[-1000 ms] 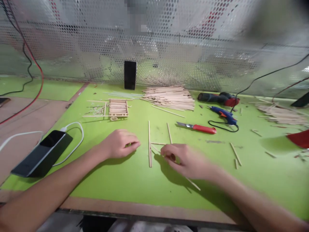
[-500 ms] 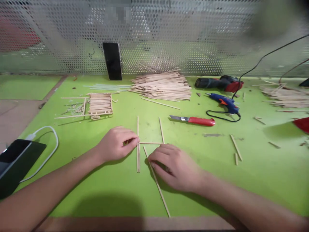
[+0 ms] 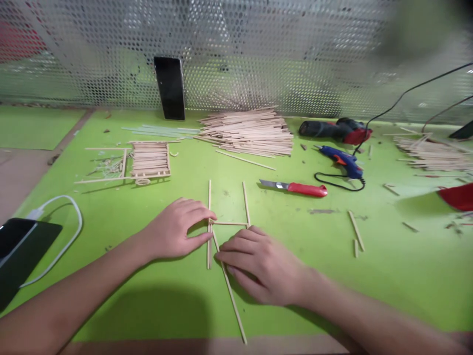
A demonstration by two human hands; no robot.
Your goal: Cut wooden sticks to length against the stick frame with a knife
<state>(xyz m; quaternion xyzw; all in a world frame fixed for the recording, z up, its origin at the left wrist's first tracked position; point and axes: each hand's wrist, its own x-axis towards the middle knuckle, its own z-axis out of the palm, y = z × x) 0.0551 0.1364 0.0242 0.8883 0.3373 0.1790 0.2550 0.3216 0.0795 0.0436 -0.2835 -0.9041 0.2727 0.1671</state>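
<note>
Thin wooden sticks lie on the green mat [image 3: 148, 296]: a left upright stick [image 3: 209, 202], a right upright stick [image 3: 245, 202] and a short cross stick [image 3: 229, 223] joining them. A long slanted stick [image 3: 233, 303] runs toward the table's near edge. My left hand [image 3: 173, 230] rests flat beside the left upright stick, fingers stretched out, fingertips touching it. My right hand [image 3: 258, 264] lies palm down over the slanted stick and the lower end of the right upright stick, fingers extended and pressing on them.
A stick pile [image 3: 251, 132], a small stick-built cart [image 3: 150, 160], a standing phone [image 3: 170, 88], a red-handled knife [image 3: 295, 188], a blue glue gun [image 3: 342, 160] and a red-black tool [image 3: 336, 129] lie beyond. A phone with white cable [image 3: 22, 246] sits left. Perforated metal screen behind.
My right hand came down flat over the sticks and slid slightly toward me. My left hand opened its fingers against the left upright stick. The camera view shifted right and down.
</note>
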